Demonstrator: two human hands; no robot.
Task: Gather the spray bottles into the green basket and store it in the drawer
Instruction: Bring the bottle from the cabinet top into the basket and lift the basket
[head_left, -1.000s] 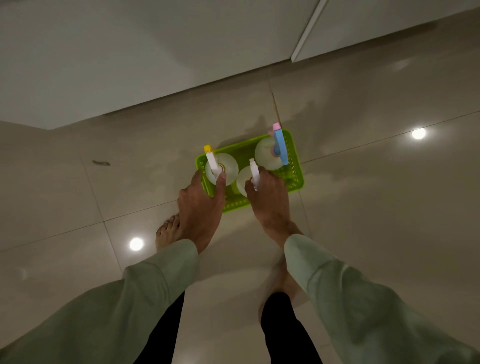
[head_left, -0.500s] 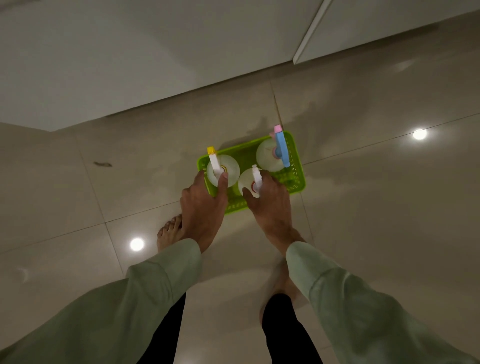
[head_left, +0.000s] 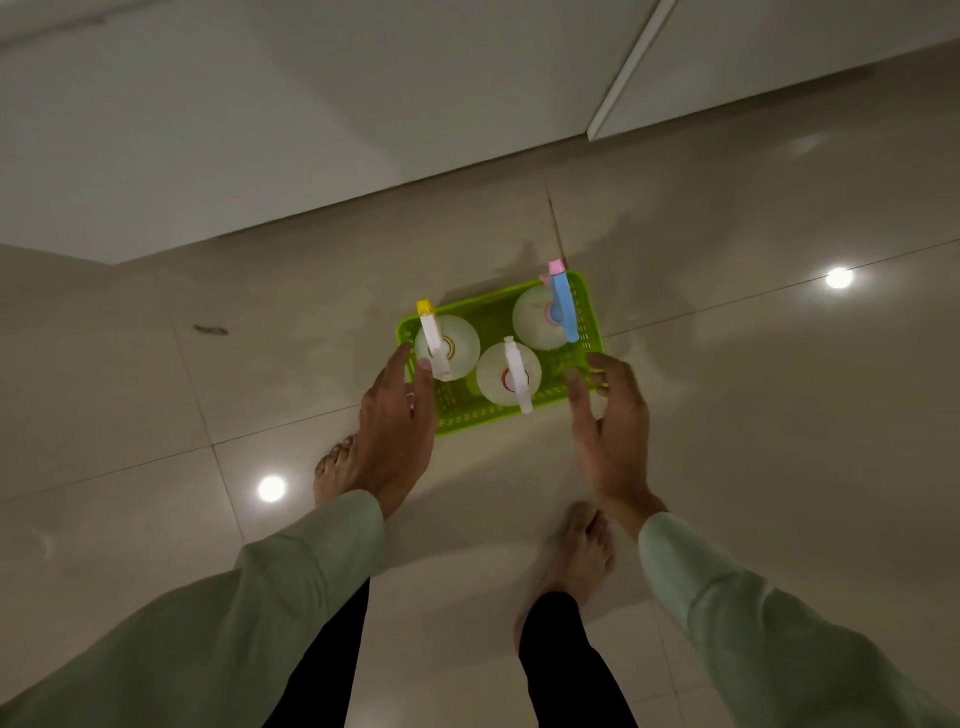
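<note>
The green basket (head_left: 470, 413) sits on the floor (head_left: 727, 415), right between both hands, with 3 spray bottles standing upright inside it. The left hand (head_left: 397, 431) is at the basket's left end, thumb lying over the rim, fingers down the outside; whether it truly grips is hard to tell. Just beyond that thumb stands the bottle with the yellow nozzle (head_left: 448, 347), its white trigger head touching or nearly touching the thumb tip. The right hand (head_left: 613, 431) hovers spread wide at the basket's right end, fingers apart, fingertips at the rim, holding nothing. Between the 2 hands, close to the near rim, is the bottle with the white nozzle (head_left: 509, 374). Beyond the right hand, in the far corner, stands the bottle with the blue and pink nozzle (head_left: 543, 318). Pale green sleeves (head_left: 753, 613) cover both arms. Below the hands, 2 bare feet (head_left: 576, 545) stand on the glossy tiles, and 2 round light reflections (head_left: 271, 488) shine off the floor. A pale cabinet front (head_left: 260, 104) runs along past the basket.
</note>
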